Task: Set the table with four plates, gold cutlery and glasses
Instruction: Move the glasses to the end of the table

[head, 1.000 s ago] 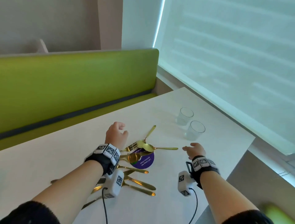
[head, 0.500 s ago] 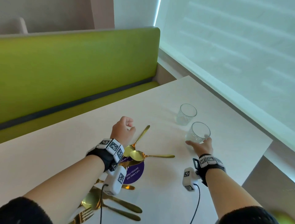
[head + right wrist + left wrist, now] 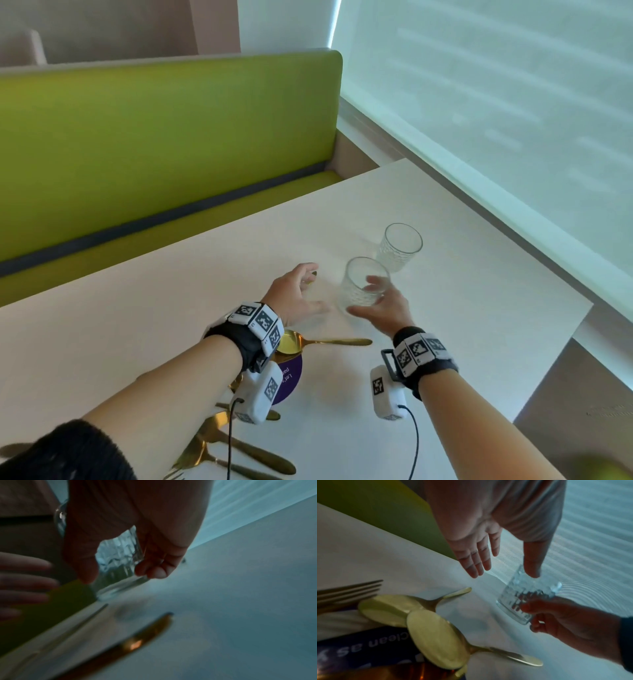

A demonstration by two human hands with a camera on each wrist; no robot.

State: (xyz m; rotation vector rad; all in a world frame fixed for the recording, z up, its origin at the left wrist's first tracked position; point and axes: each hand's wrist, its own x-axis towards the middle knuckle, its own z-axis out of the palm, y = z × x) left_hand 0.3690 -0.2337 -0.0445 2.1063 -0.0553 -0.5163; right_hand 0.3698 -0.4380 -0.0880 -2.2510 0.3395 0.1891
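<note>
Near the table's (image 3: 171, 308) near edge, on the left, lie gold forks (image 3: 195, 455) and knives (image 3: 260, 459), partly hidden under the left forearm. Just right of them a round purple sticker (image 3: 289, 377) is stuck to the surface; the left wrist view reads "clean as" (image 3: 385, 644) on it, the rest being cut off or blurred. 2 gold spoons (image 3: 412, 605) lie across its far side, bowls touching. The left hand (image 3: 291, 298) hovers above the surface with fingers (image 3: 476, 562) straight and spread, holding nothing, thumb close beside the lifted glass. The right hand (image 3: 380, 308) grips that textured glass (image 3: 363, 284) around its lower wall, thumb on 1 side and fingers curled on the other, tilted and off the surface. A second textured glass (image 3: 399, 246) stands upright just beyond it, toward the far right corner.
</note>
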